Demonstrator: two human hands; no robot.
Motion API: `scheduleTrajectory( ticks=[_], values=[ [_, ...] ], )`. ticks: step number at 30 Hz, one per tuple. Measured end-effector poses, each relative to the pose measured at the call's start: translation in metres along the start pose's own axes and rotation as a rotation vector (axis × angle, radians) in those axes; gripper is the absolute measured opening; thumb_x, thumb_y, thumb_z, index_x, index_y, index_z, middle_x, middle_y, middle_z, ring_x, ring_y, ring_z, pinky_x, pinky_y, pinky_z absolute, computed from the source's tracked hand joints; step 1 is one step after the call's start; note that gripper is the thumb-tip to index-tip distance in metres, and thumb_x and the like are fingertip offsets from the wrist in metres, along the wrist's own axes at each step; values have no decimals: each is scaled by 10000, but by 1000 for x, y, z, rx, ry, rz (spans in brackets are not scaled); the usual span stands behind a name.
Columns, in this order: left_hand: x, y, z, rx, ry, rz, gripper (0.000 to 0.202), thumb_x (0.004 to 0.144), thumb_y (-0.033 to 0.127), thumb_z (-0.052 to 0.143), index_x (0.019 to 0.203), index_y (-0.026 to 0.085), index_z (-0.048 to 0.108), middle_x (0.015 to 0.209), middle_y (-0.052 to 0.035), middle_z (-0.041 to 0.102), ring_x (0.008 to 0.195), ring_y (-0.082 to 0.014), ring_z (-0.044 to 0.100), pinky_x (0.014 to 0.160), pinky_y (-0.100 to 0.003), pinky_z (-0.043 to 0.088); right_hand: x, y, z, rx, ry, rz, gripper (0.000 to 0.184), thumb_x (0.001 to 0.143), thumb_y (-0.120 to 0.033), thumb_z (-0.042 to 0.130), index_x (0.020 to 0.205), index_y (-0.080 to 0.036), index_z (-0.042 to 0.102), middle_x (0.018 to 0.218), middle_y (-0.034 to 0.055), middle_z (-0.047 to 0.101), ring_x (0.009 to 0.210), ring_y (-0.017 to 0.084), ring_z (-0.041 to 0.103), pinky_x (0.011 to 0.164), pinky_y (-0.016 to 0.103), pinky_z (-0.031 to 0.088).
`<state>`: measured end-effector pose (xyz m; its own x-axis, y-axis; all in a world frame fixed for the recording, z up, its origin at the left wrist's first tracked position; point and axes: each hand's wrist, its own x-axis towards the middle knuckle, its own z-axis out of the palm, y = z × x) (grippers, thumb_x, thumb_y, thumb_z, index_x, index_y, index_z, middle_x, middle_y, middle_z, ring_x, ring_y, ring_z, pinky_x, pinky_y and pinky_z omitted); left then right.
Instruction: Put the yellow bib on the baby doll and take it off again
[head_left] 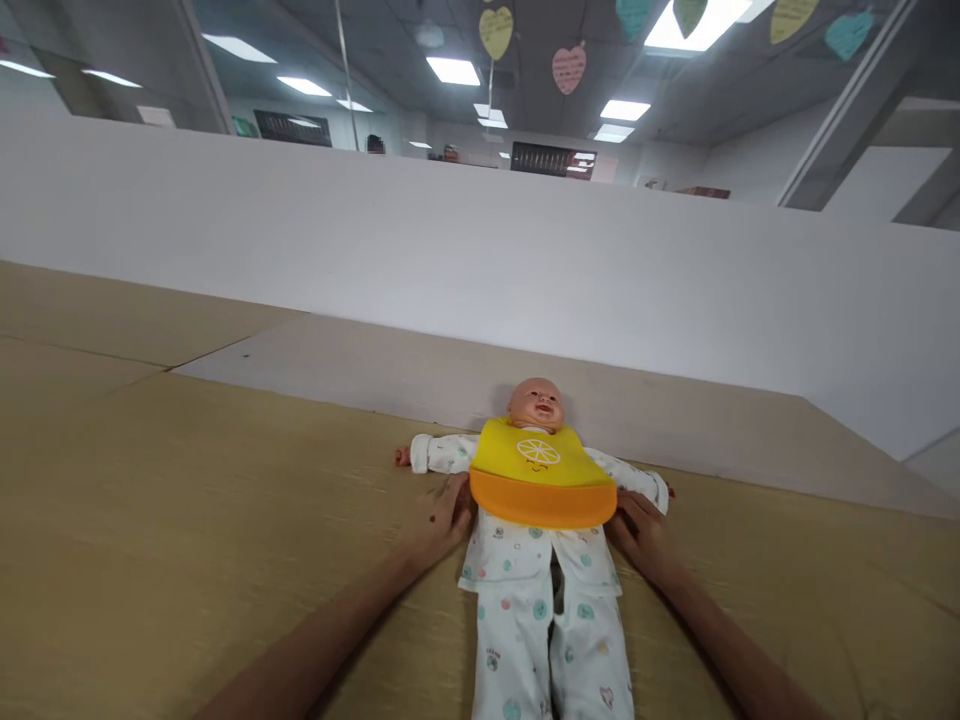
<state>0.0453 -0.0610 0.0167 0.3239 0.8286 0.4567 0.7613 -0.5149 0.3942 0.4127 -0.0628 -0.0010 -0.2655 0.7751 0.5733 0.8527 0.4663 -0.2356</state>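
At the near edge, printed white trousers [510, 640] on a baby doll [535, 402], laid face up on a tan surface [262, 560] with the legs toward the near side. On the left trouser leg, among coloured dots and small figures, tiny dark marks like lettering, too small to read.

Slightly farther, a matching white top [510, 555], sleeves stretched out left and right.

At the left, the left hand [444, 518], fingers bent and close together against the left end of an orange pocket [544, 502] on a yellow bib [501, 450]. At the right, the right hand [645, 530], fingers also narrow, tips at the pocket's right end. For both, impossible to say whether pinching or merely touching.

Between the hands, the bib spread over the doll's chest, printed with a white citrus slice and a small smiling face.

Past the bib, the doll's bare head, seen against a pale grey strip [390, 370]; behind that, a white wall [450, 250].

Above the wall, paper hearts, among them yellow [496, 33], pink [568, 69] and teal [850, 36], with handwriting too small to read. Farthest, lit ceiling panels [453, 71].
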Motion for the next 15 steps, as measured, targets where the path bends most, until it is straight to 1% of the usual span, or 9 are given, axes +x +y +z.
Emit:
scheduleTrajectory(
  ticks=[3, 6, 9, 11, 13, 15],
  values=[
    [-2, 2, 1, 7, -13, -30, 405, 785, 145, 427, 1184, 192, 478, 953, -81, 687, 796, -231, 665, 672, -349, 511, -1, 2, 0, 4, -22, -6, 184, 877, -221, 453, 915, -184, 629, 970, 77, 659, 912, 183, 619, 798, 311, 517],
    [-3, 4, 0, 5, -27, -53, 389, 783, 141, 434, 1164, 180, 498, 951, -81, 687, 795, -233, 663, 674, -350, 509, -1, 4, -1, 5, -39, -20, 177, 879, -217, 459, 920, -190, 630, 976, 73, 662, 906, 178, 627, 794, 310, 527],
    [-4, 4, -2, -41, -30, -34, 394, 773, 122, 440, 1159, 158, 514, 949, -96, 686, 802, -241, 660, 688, -359, 515, -2, 6, 0, 9, -19, -40, 173, 873, -218, 465, 921, -194, 631, 986, 75, 668, 924, 187, 636, 800, 319, 535],
    [-5, 3, -3, -76, -11, -9, 398, 773, 107, 432, 1156, 167, 523, 956, -94, 685, 802, -237, 659, 691, -355, 517, -2, 6, 1, 4, -15, -58, 176, 870, -216, 467, 934, -192, 629, 1007, 79, 669, 939, 193, 638, 802, 324, 537],
    [-5, 2, -3, -92, 13, 2, 378, 773, 95, 425, 1120, 185, 546, 922, -75, 685, 770, -221, 655, 674, -336, 509, -2, 5, 1, -5, -28, -64, 180, 872, -208, 463, 951, -189, 623, 1022, 81, 663, 936, 192, 635, 803, 326, 536],
    [-4, 0, -2, -101, 30, -1, 343, 769, 86, 422, 1063, 183, 572, 841, -55, 677, 716, -203, 643, 637, -311, 492, 0, 3, 0, -5, -37, -60, 177, 875, -200, 457, 947, -186, 618, 1018, 84, 657, 923, 189, 630, 796, 325, 532]
  ],
)
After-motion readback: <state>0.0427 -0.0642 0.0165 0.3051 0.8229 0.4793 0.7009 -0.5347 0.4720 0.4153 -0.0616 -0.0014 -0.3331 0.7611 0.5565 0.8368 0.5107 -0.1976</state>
